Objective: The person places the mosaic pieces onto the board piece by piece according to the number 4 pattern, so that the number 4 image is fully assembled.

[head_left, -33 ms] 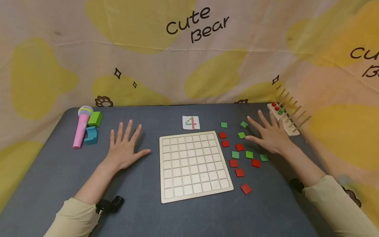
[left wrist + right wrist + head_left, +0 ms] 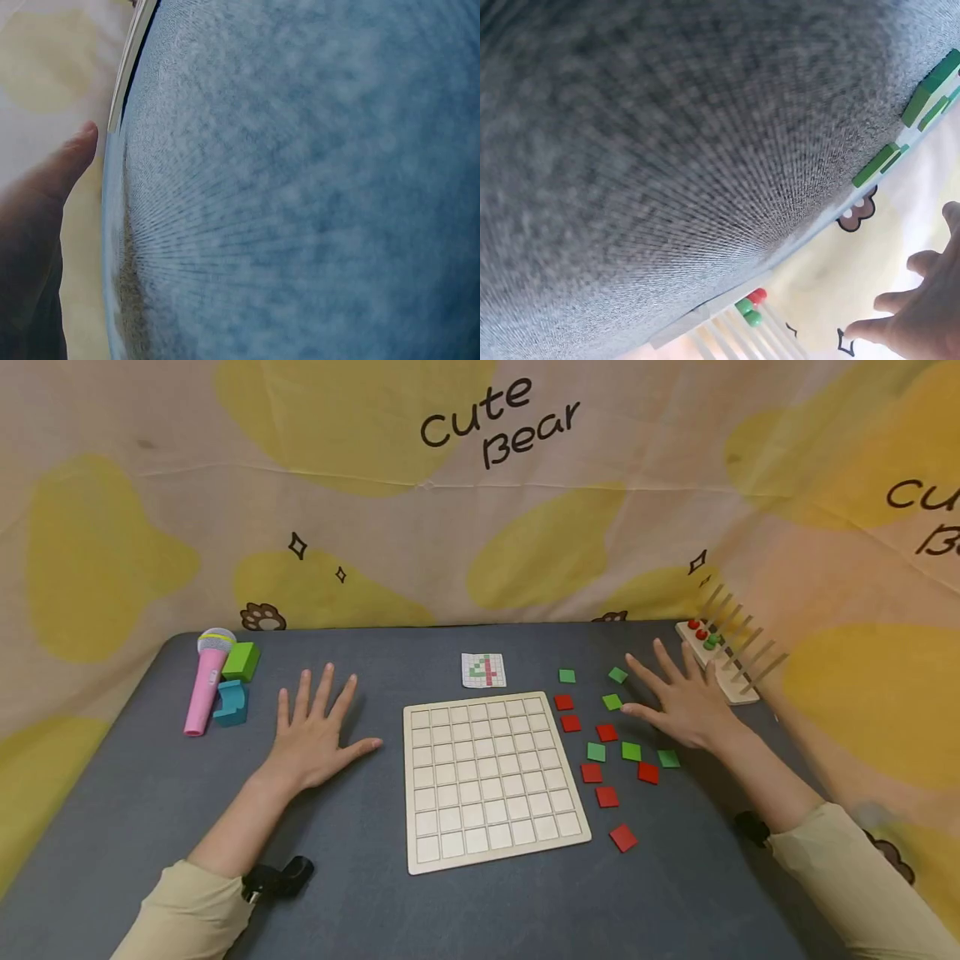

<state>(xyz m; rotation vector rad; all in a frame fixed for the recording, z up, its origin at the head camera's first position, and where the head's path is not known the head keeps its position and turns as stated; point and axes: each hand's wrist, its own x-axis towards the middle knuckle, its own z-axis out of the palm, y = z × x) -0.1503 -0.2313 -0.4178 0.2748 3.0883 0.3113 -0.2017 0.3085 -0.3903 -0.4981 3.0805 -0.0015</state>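
In the head view a pale grid board [image 2: 491, 766] lies flat on the dark table, its squares bare. To its left, my left hand [image 2: 311, 739] is spread palm down and holds nothing. My right hand [image 2: 686, 706], also spread and holding nothing, is beside loose red tiles [image 2: 607, 797] and green tiles [image 2: 632, 752]. Its thumb is close to one green tile; contact cannot be judged. Behind the board lies a small card [image 2: 483, 670] printed with a green and red pattern. The left wrist view catches my thumb [image 2: 56, 172] near the board's edge [image 2: 129, 71].
A wooden peg stand [image 2: 738, 691] with red and green beads is just beyond my right hand. At the far left are a pink toy microphone [image 2: 205, 693], a green block [image 2: 242, 662] and a blue curved block [image 2: 231, 703]. A patterned cloth [image 2: 375, 510] hangs behind the table.
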